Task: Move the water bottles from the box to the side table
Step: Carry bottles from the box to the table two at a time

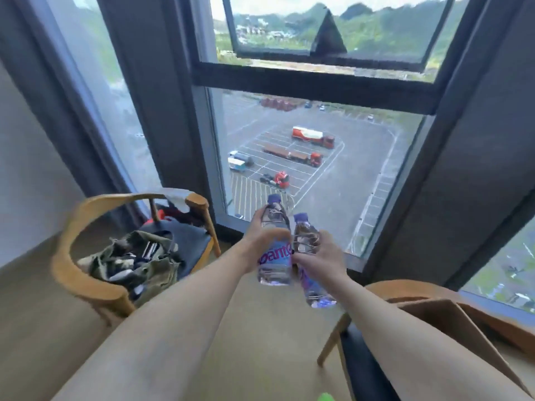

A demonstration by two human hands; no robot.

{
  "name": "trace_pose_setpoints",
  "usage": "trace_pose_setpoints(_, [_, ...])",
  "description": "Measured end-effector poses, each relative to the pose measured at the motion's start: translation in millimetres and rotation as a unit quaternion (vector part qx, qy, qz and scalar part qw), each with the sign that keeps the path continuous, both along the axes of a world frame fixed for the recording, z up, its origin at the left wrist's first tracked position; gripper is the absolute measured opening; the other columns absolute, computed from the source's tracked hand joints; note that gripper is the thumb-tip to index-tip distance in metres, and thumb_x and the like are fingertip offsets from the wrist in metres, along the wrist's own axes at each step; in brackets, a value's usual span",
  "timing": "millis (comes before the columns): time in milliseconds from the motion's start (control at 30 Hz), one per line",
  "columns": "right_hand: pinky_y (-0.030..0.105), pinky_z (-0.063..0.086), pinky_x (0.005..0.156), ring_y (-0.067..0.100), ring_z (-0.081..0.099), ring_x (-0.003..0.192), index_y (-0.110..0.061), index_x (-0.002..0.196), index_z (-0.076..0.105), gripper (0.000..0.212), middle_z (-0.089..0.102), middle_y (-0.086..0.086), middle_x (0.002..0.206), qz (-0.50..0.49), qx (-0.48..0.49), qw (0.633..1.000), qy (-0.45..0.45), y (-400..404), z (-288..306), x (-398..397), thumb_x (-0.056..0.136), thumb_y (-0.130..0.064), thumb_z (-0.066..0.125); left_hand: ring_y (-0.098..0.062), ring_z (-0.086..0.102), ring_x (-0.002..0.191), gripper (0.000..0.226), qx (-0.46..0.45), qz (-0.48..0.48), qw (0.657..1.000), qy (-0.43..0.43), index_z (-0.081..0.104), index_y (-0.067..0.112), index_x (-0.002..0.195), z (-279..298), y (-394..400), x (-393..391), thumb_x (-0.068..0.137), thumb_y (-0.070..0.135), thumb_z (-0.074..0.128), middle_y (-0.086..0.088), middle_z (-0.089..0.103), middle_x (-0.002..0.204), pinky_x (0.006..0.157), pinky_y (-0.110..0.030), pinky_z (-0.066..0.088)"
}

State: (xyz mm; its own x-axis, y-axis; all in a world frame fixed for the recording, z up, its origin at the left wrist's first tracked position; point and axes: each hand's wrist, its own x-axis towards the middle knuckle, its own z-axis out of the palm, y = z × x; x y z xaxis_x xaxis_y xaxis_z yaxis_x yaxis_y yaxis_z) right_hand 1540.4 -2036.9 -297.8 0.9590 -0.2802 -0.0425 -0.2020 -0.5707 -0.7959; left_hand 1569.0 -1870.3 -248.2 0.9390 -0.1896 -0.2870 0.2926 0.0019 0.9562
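Both hands are out in front of the window point(315, 175), each carrying one water bottle in mid-air. The left hand point(257, 241) has its grip closed around the left bottle point(275, 256), which stands nearly upright with its purple cap towards the window; the right hand point(324, 256) has its grip closed around the right bottle point(308, 270), which tilts, base swung down and away from the glass. The two bottles are just beside each other, shoulders close to touching. The cardboard box point(451, 322) lies well back from the window on the right, resting on a wooden chair point(405, 287); another chair point(95, 256), left of the window, holds a green bag point(139, 264). No side table shows, so the step in hand is judged to be the carry. To do it well, keep the bottles apart enough that they do not knock, since thin plastic dents and slips under a tight squeeze; hold each around the labelled waist, not the neck; bring the tilted one upright before lowering; and set them down one after the other, base flat, letting go only once each stands on its own.
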Motion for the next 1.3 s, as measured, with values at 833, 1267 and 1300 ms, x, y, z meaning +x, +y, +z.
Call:
trace_pose_setpoints(833, [0.035, 0.058, 0.071, 0.014, 0.066, 0.079, -0.031, 0.095, 0.050, 0.064, 0.067, -0.009, 0.086, 0.570, 0.054, 0.820, -0.005, 650, 66, -31, 0.040, -0.053, 0.073, -0.025, 0.074, 0.070, 0.079, 0.096, 0.615, 0.782, -0.037, 0.053, 0.036, 0.127, 52, 555, -219, 0.060, 0.006, 0.082, -0.010, 0.069, 0.111, 0.059, -0.036, 0.060])
trace_pose_setpoints(1267, [0.037, 0.058, 0.071, 0.017, 0.067, 0.080, -0.027, 0.097, 0.054, 0.055, 0.065, -0.006, 0.092, 0.719, 0.082, 0.687, 0.070, 880, 74, -130, 0.050, -0.042, 0.080, -0.017, 0.076, 0.069, 0.082, 0.075, 0.782, 0.619, 0.004, 0.049, 0.040, 0.129, 57, 707, -347, 0.058, 0.015, 0.082, -0.001, 0.073, 0.104, 0.053, -0.026, 0.056])
trace_pose_setpoints(1300, [0.037, 0.058, 0.070, 0.018, 0.067, 0.081, -0.026, 0.096, 0.054, 0.056, 0.065, -0.005, 0.092, 0.725, 0.083, 0.680, 0.076, 893, 74, -140, 0.049, -0.042, 0.079, -0.016, 0.075, 0.066, 0.081, 0.070, 0.792, 0.606, 0.002, 0.050, 0.041, 0.127, 56, 717, -357, 0.057, 0.016, 0.081, -0.001, 0.074, 0.101, 0.052, -0.025, 0.055])
